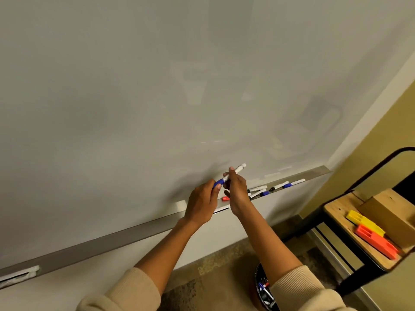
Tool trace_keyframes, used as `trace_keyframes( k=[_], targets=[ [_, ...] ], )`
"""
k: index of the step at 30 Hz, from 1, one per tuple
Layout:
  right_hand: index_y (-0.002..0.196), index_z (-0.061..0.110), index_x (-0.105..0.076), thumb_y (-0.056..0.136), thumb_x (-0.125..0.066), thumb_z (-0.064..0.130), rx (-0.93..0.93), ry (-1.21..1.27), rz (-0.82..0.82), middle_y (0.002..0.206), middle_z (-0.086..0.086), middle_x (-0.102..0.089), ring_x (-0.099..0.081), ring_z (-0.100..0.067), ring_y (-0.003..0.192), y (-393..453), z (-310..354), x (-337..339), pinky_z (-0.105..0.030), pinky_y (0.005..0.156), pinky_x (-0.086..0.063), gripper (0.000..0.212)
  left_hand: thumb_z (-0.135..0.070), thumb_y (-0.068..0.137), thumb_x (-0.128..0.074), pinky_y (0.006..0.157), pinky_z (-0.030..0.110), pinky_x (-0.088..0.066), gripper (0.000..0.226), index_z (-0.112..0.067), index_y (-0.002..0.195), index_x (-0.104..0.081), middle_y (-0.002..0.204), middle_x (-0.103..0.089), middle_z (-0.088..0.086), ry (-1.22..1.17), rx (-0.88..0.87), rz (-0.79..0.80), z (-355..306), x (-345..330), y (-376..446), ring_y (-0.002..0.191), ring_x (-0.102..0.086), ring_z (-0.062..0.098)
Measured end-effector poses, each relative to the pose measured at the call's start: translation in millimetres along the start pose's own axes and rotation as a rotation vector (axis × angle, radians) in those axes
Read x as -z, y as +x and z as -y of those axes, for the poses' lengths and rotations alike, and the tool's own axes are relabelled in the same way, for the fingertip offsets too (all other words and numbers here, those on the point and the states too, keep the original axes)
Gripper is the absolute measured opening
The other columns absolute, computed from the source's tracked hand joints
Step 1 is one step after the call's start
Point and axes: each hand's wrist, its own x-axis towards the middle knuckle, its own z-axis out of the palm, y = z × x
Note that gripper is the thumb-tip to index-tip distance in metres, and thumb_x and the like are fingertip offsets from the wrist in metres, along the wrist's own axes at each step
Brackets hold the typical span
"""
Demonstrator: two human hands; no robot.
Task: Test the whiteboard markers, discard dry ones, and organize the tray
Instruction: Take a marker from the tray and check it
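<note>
Both hands on one blue-capped marker (233, 172) just above the tray's (116, 240) middle: left hand (202, 203) pinches the blue cap (219, 182), right hand (237, 190) fingers curl round the white barrel. Spare markers (272, 187) lie toward tray's right end.

A white marker (231, 175) with a blue cap (219, 182) is showing against the pale grey whiteboard (134, 97), while a yellow block (365, 221) and an orange block (376, 241) are lying on a tan wooden shelf (336, 212) beside beige sleeves (125, 292).
</note>
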Motion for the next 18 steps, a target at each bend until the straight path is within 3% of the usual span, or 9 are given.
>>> trace_keyframes(
  k=[6,13,18],
  targets=[
    [0.083,0.016,-0.058,0.105,-0.041,0.039,-0.065,0.219,-0.1,0.073,-0.004,-0.052,-0.052,-0.017,0.073,11.9,25.5,6.2,-0.037,0.083,-0.045,0.036,-0.034,0.104,-0.04,0.051,0.015,-0.029,0.029,-0.014,0.091,-0.056,0.07,-0.051,-0.004,0.045,0.003,0.001,-37.4,-11.7,22.0,0.055,-0.046,0.011],
    [0.092,0.013,-0.056,0.105,-0.04,0.042,-0.105,0.276,-0.111,0.075,-0.005,-0.049,-0.048,-0.017,0.067,20.1,25.4,16.6,-0.027,0.064,-0.044,0.036,-0.038,0.103,-0.036,0.057,0.026,-0.039,0.034,-0.013,0.092,-0.056,0.077,-0.057,0.003,0.097,0.039,0.006,-49.3,-25.5,24.8,0.068,-0.053,0.018],
    [0.098,0.011,-0.058,0.105,-0.038,0.043,-0.105,0.294,-0.127,0.076,-0.005,-0.05,-0.049,-0.017,0.067,18.2,25.1,15.7,-0.026,0.063,-0.044,0.038,-0.047,0.102,-0.031,0.061,0.036,-0.05,0.044,-0.013,0.092,-0.056,0.079,-0.061,0.008,0.074,0.06,-0.006,-57.1,-30.3,22.7,0.07,-0.057,0.021]
  ],
)
